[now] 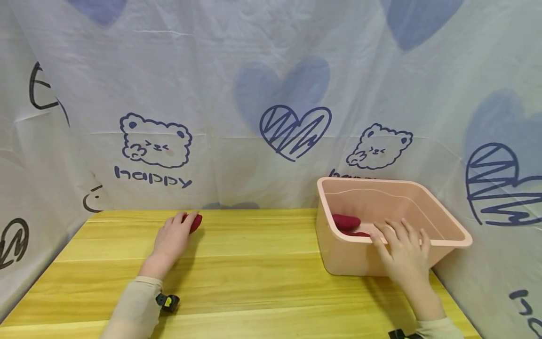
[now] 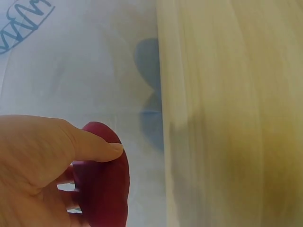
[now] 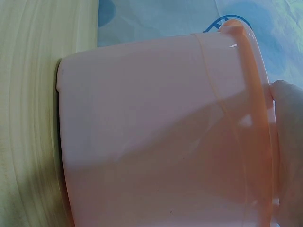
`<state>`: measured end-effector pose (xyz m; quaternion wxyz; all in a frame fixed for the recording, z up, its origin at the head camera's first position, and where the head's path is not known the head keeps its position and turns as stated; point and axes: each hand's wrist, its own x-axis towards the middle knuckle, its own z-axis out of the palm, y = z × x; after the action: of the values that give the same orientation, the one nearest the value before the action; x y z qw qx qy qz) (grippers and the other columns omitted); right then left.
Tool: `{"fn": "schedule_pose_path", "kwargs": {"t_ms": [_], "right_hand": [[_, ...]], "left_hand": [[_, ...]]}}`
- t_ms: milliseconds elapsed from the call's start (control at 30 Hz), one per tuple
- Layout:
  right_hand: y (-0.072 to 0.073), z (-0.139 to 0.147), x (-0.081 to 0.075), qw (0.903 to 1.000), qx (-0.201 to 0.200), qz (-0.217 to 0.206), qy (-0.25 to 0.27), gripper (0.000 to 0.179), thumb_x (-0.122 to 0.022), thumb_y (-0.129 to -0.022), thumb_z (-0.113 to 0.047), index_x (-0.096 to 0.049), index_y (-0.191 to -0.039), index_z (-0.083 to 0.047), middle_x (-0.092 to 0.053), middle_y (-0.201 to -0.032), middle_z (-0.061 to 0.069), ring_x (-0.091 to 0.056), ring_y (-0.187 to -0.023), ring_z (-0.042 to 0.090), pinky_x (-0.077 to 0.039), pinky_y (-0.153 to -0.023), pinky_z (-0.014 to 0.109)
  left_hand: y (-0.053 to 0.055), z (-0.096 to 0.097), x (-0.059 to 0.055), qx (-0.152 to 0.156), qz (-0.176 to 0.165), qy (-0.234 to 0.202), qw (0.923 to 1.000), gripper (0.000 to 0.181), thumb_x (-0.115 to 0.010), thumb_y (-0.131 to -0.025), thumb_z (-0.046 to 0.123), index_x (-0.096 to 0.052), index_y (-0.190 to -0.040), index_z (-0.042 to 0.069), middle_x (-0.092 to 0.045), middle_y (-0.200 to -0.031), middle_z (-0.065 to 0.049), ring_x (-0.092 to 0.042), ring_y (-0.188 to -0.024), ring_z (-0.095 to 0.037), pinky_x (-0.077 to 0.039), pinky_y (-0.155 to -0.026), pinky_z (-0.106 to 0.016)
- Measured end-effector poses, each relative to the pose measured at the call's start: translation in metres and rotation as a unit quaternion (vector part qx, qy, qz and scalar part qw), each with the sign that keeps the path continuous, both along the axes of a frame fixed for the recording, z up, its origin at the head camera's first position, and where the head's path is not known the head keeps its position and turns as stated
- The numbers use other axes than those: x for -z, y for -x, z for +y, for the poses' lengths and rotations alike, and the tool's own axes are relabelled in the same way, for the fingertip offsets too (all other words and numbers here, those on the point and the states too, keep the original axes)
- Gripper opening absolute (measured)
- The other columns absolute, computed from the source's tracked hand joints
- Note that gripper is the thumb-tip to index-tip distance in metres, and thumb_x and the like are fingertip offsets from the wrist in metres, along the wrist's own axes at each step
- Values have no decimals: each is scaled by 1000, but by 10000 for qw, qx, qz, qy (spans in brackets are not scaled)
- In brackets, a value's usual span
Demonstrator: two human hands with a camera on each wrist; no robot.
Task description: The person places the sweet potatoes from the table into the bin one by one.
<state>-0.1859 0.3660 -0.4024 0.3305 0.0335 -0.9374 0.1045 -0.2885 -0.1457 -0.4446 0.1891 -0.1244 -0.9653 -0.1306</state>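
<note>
Toward the far left part of the table, my left hand holds a dark red sweet potato. In the left wrist view, the thumb lies on the near side of this sweet potato and the fingers go behind it. My right hand reaches over the front rim of a pink plastic bin, its fingers spread and pointing inward. Nothing shows in that hand, though its fingertips are partly inside the bin. Against the bin's left inner side lies a dark red sweet potato, with another red piece partly hidden by the rim.
The bin stands at the right end of a yellow wood-grain table. A pale cloth printed with hearts and bears hangs behind the table and along both sides. Dark bands with small devices sit on the wrists.
</note>
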Motion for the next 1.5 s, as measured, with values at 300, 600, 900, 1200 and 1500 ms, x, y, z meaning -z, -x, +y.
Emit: {"fn": "schedule_pose_path", "kwargs": {"t_ms": [300, 600, 900, 1200, 1500], "right_hand": [[-1, -1, -1, 10000, -16, -4, 11, 41, -43, -101, -46, -61, -125, -18, -54, -134, 16, -37, -130, 44, -12, -108, 70], [-1, 0, 0, 10000, -22, -50, 39, 42, -42, -101, -46, -61, -125, -18, -53, -135, 16, -36, -132, 43, -10, -109, 69], [0, 0, 0, 10000, -56, 5, 51, 42, -43, -101, -46, -60, -126, -17, -53, -134, 17, -36, -132, 45, -9, -109, 70], [0, 0, -1, 10000, -55, 7, 22, 42, -42, -101, -46, -60, -125, -17, -53, -134, 17, -36, -131, 45, -9, -109, 70], [0, 0, 0, 10000, -45, 23, 21, 42, -43, -101, -46, -61, -125, -17, -54, -133, 18, -36, -132, 45, -9, -109, 70]], "left_hand": [[-2, 10, -6, 88, 513, 22, 9986, 59, -66, -85, 0, -50, -140, 12, -55, -127, -27, -54, -110, -49, -47, -87, -63], [-3, 21, -12, 302, 892, -49, 9955, 59, -67, -84, -2, -52, -138, 14, -55, -128, -24, -55, -109, -46, -46, -92, -61], [-5, 32, -18, 458, 1212, 50, 9916, 58, -67, -83, -2, -53, -136, 15, -55, -128, -22, -55, -109, -44, -49, -87, -60], [-3, 43, -21, 585, 1310, 91, 9896, 58, -69, -82, -2, -55, -136, 16, -57, -127, -21, -57, -108, -43, -50, -87, -58], [3, 59, -23, 814, 1410, 157, 9865, 60, -70, -81, -2, -54, -136, 16, -57, -127, -21, -56, -111, -42, -50, -89, -58]]}}
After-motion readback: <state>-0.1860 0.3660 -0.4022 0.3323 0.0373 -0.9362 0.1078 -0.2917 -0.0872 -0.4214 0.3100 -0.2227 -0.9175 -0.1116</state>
